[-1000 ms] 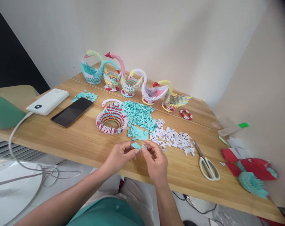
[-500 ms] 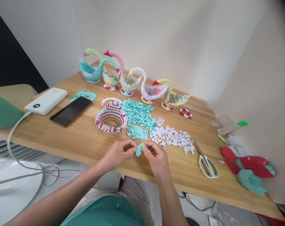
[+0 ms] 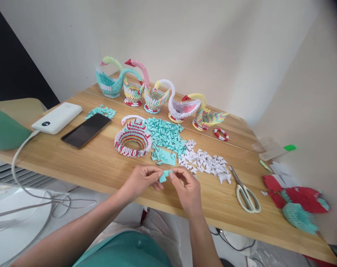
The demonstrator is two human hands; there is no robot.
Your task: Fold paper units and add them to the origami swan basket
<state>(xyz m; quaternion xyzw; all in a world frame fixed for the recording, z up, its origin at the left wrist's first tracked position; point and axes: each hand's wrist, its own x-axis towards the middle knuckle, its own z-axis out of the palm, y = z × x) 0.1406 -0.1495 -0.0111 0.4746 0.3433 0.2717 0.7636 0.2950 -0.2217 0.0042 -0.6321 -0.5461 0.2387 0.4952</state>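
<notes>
Between my two hands is a small turquoise piece of paper (image 3: 164,175), partly folded. My left hand (image 3: 142,179) pinches its left side between thumb and fingers. At its right corner, my right hand (image 3: 186,187) grips it with thumb and forefinger. Both hands are just above the front part of the wooden table. Just beyond them lies a flat turquoise paper stack (image 3: 168,158), beside a heap of folded turquoise paper triangles (image 3: 164,131). White folded triangles (image 3: 206,160) spread to the right. A red and white paper basket (image 3: 133,142) sits behind my left hand.
Several paper swans, one a white swan (image 3: 182,109), line the back. A red-white ring (image 3: 221,134) lies near them. Scissors (image 3: 246,196) lie right, before red paper pieces (image 3: 304,198). A phone (image 3: 86,130) and a cabled white power bank (image 3: 57,118) are left.
The turquoise paper has been turned in my fingers and its folded outline looks different. My hands stay close together. The whole view has shifted slightly.
</notes>
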